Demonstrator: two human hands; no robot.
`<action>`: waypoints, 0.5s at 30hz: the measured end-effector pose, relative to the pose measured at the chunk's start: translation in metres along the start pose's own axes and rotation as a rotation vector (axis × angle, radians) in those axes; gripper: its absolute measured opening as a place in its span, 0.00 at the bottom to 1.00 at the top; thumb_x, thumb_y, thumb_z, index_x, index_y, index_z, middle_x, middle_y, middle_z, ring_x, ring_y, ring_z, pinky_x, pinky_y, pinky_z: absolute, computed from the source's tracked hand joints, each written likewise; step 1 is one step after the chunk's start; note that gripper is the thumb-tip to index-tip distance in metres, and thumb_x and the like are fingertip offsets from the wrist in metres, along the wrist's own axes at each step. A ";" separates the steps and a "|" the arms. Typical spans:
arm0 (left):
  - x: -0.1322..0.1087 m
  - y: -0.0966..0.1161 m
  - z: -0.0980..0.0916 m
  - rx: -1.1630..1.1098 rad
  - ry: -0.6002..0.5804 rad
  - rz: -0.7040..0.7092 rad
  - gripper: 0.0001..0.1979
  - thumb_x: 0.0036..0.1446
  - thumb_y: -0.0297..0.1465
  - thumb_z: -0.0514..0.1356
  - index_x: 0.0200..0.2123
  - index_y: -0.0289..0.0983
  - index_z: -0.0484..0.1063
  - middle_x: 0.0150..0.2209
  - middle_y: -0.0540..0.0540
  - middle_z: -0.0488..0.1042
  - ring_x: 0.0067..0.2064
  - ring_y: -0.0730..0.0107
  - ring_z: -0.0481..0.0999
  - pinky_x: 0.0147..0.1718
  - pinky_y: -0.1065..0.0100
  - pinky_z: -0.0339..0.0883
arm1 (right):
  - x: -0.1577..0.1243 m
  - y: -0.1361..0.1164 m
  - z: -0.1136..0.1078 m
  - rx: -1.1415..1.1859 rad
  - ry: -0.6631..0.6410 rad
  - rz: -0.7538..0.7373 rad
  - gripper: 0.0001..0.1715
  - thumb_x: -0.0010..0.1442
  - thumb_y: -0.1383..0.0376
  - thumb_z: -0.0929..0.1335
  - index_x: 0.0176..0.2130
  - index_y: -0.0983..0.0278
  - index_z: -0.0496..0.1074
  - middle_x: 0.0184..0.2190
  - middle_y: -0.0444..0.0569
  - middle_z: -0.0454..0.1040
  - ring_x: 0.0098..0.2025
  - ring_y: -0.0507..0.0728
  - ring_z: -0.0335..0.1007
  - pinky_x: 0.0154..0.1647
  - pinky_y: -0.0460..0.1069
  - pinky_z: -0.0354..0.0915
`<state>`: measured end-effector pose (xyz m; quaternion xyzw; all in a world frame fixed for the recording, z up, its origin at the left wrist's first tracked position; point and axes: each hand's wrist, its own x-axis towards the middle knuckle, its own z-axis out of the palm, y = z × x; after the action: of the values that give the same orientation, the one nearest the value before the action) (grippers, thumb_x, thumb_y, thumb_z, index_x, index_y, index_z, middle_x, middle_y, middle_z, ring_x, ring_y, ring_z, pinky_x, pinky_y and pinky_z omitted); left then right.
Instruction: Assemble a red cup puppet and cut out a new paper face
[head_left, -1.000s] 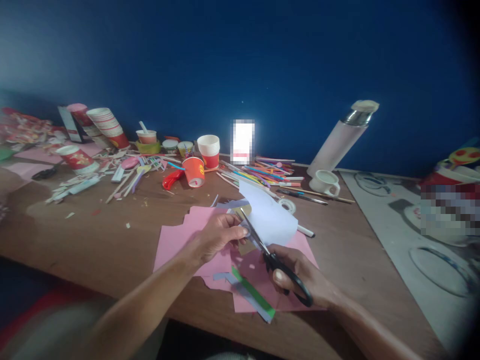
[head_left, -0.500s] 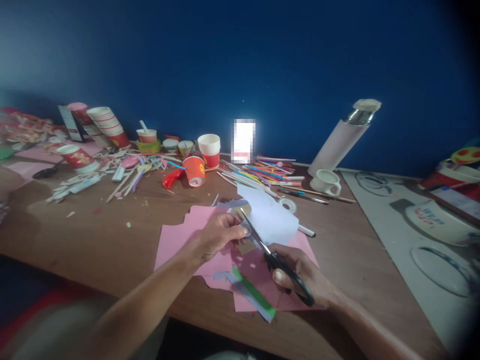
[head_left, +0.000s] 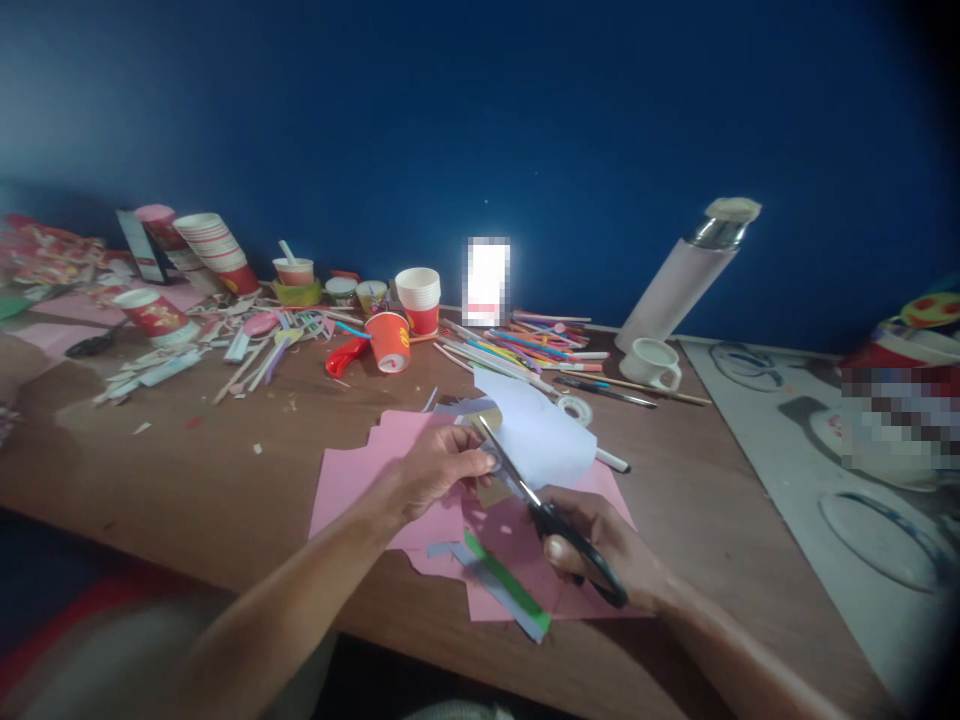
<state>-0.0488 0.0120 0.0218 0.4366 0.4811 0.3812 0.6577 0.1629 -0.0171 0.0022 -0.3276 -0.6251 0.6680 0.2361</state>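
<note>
My right hand (head_left: pixel 600 540) grips a pair of black-handled scissors (head_left: pixel 555 523), thumb and fingers in the handles. Their blades point up and left, right beside my left fingertips. My left hand (head_left: pixel 442 465) is closed in a pinch on a small piece of pale paper (head_left: pixel 491 460); most of it is hidden by fingers and blades. Under both hands lie pink paper sheets (head_left: pixel 352 490). A curled white sheet (head_left: pixel 547 435) rests behind the scissors. Closer to me, a green strip (head_left: pixel 510 580) lies along a pale blue strip (head_left: pixel 491 588).
Behind the hands are a tape roll (head_left: pixel 574 410), coloured sticks and pens (head_left: pixel 525 345), an orange paper cup (head_left: pixel 388 343) and a red-handled tool (head_left: pixel 346 356). A white mug (head_left: pixel 651 362) stands by a tall flask (head_left: pixel 675 285). Stacked paper cups (head_left: pixel 214 255) and scraps fill the left.
</note>
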 end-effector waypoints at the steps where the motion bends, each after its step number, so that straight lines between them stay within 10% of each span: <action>1: 0.000 0.000 0.000 0.000 -0.003 0.000 0.07 0.41 0.30 0.62 0.23 0.32 0.69 0.19 0.50 0.71 0.23 0.75 0.69 0.25 0.71 0.63 | 0.000 0.000 0.000 0.001 -0.002 -0.001 0.24 0.51 0.49 0.69 0.33 0.67 0.63 0.21 0.39 0.56 0.21 0.47 0.50 0.19 0.42 0.50; 15: 0.001 -0.004 0.001 0.012 -0.065 0.083 0.11 0.47 0.35 0.62 0.29 0.31 0.71 0.24 0.48 0.72 0.24 0.76 0.69 0.25 0.73 0.62 | 0.002 0.000 0.001 0.062 0.059 -0.041 0.24 0.51 0.51 0.69 0.37 0.68 0.65 0.20 0.40 0.61 0.19 0.47 0.55 0.18 0.43 0.54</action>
<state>-0.0476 0.0111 0.0176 0.4723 0.4432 0.3911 0.6539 0.1608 -0.0168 0.0023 -0.3266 -0.6033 0.6722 0.2782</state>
